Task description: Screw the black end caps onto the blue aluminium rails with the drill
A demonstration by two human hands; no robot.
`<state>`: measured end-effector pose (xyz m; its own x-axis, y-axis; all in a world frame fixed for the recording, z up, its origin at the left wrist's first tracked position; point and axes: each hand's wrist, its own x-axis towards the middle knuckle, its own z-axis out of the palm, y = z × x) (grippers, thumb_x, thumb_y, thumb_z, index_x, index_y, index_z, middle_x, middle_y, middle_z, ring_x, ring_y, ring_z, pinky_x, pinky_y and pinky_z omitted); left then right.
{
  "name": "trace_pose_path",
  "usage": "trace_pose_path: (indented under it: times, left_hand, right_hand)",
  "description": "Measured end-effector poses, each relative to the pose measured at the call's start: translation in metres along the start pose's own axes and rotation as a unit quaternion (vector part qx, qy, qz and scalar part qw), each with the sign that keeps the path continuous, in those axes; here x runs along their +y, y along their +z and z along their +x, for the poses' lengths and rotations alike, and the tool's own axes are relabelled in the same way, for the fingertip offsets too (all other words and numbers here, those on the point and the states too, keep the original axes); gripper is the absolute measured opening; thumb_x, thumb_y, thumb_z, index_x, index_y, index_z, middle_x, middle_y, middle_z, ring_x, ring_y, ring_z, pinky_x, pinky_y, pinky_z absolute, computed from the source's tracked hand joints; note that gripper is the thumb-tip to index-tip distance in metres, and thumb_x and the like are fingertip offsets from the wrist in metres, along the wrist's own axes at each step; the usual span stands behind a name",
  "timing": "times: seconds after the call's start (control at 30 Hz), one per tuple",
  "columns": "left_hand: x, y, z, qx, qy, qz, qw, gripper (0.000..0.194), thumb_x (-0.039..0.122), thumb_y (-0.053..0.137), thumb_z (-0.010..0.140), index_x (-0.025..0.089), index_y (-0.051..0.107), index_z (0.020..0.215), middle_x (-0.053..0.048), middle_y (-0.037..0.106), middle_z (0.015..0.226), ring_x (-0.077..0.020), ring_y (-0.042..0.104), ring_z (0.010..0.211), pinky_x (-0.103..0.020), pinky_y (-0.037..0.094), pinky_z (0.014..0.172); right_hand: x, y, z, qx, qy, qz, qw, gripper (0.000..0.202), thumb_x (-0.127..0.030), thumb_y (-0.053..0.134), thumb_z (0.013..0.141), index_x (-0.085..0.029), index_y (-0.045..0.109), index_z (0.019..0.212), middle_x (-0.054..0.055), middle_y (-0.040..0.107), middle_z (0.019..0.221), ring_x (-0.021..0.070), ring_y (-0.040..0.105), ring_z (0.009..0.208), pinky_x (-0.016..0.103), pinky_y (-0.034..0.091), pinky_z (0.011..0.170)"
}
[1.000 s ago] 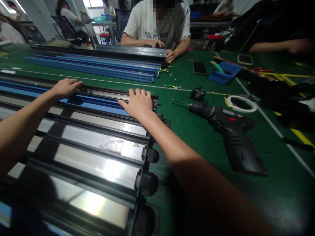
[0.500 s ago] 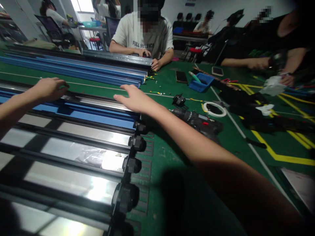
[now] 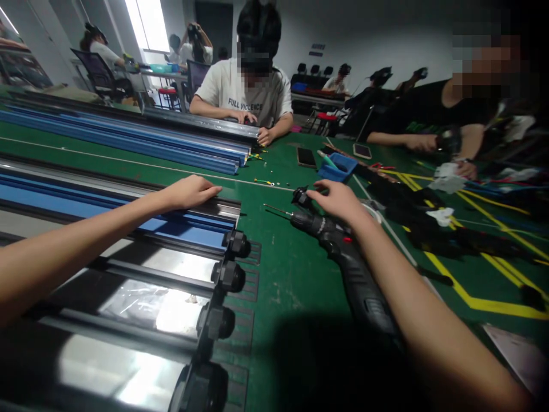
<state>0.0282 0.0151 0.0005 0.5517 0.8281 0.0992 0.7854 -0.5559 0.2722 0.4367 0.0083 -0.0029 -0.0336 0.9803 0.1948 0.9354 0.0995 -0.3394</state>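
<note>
My left hand lies over the near row of long profiles, close to their right end, with its fingers stretched to the right. Beneath it is a silver and black profile, and a blue one runs nearer to me. At the right, my right hand reaches a small black end fitting on the table; thumb and forefinger are apart at its right edge, and whether they touch it is unclear. A black cordless drill lies just below this hand, its long bit pointing left. My right forearm covers part of its grip.
Black cable glands stick out from the near profiles' ends. Across the green table lie blue profiles, a phone, a blue bin, a white ring and yellow-green wires. Co-workers sit opposite and at right.
My right hand has moved right, from the profiles to the black fitting by the drill. My left hand has slid right along the profiles. The view has tilted up somewhat.
</note>
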Motion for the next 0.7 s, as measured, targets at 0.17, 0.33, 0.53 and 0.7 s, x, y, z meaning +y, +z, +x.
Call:
trace_pose_path:
  times: [0.17, 0.33, 0.53, 0.7]
  left_hand:
    - [-0.007, 0.005, 0.0, -0.031, -0.039, 0.003, 0.999, 0.058, 0.059, 0.034, 0.099, 0.019, 0.05, 0.06, -0.003, 0.051, 0.054, -0.0153, 0.044, 0.049, -0.03, 0.029, 0.054]
    - [-0.007, 0.004, 0.0, -0.029, -0.044, 0.009, 0.999, 0.058, 0.06, 0.035, 0.099, 0.019, 0.05, 0.06, -0.003, 0.051, 0.053, -0.0159, 0.046, 0.05, -0.03, 0.03, 0.055]
    - [-0.006, 0.002, -0.002, -0.039, -0.046, 0.013, 0.998, 0.058, 0.06, 0.034, 0.099, 0.019, 0.045, 0.059, -0.001, 0.042, 0.053, -0.0139, 0.04, 0.05, -0.029, 0.028, 0.054]
    - [-0.008, 0.002, -0.003, -0.023, -0.013, 0.008, 1.0, 0.056, 0.058, 0.035, 0.099, 0.018, 0.048, 0.062, 0.0, 0.038, 0.055, -0.0123, 0.035, 0.053, -0.029, 0.026, 0.054]
  right_hand:
    - [0.007, 0.018, -0.011, -0.001, -0.043, 0.023, 0.999, 0.05, -0.049, 0.061, 0.092, -0.015, 0.07, 0.127, 0.019, 0.074, 0.122, 0.0314, 0.071, 0.109, 0.042, 0.053, 0.095]
    - [0.011, 0.02, -0.002, -0.031, -0.02, 0.015, 0.999, 0.05, -0.051, 0.065, 0.089, -0.016, 0.072, 0.125, 0.017, 0.075, 0.117, 0.0324, 0.071, 0.104, 0.044, 0.054, 0.091]
    - [0.008, 0.02, -0.007, 0.009, -0.046, -0.006, 0.999, 0.041, -0.046, 0.062, 0.092, -0.018, 0.077, 0.118, 0.015, 0.077, 0.111, 0.0331, 0.071, 0.098, 0.045, 0.052, 0.085]
    - [-0.018, -0.006, -0.02, 0.136, -0.041, 0.043, 0.989, 0.046, -0.043, 0.061, 0.094, -0.011, 0.074, 0.125, 0.022, 0.076, 0.113, 0.0275, 0.07, 0.094, 0.042, 0.048, 0.08]
